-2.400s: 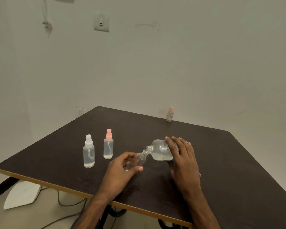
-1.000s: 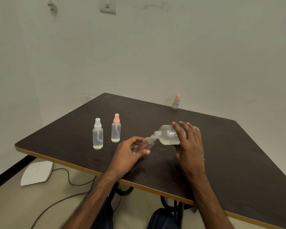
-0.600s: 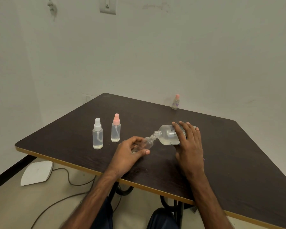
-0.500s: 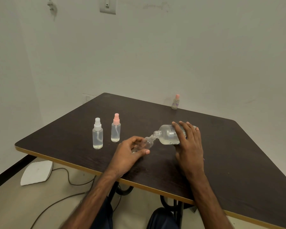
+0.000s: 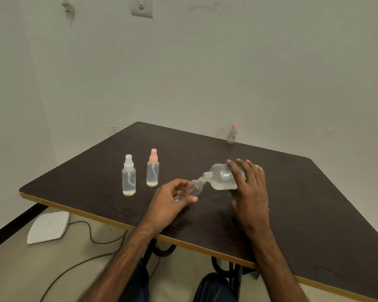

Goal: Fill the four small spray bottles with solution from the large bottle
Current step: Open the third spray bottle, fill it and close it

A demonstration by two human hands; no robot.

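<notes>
Large bottle (image 5: 220, 178) tipped neck-to-neck against a small open bottle (image 5: 196, 187).
Left hand (image 5: 169, 200) curls round the small one, hiding its body; right hand (image 5: 250, 188) wraps and covers the large one's base.

I read this as a bare indoor room, kind unclear. Plain white walls (image 5: 227, 73) meet in a corner upper left, switch (image 5: 141, 6) top centre, dark table (image 5: 314, 214) mid-frame. Loose cables (image 5: 100, 243) and white pad (image 5: 48, 227) on floor (image 5: 20, 269), lower left.

dark table (image 5: 292, 214): white-capped bottle (image 5: 129, 177) beside pink-capped bottle (image 5: 152, 171), both upright; third bottle (image 5: 231, 134) at far edge.
</notes>
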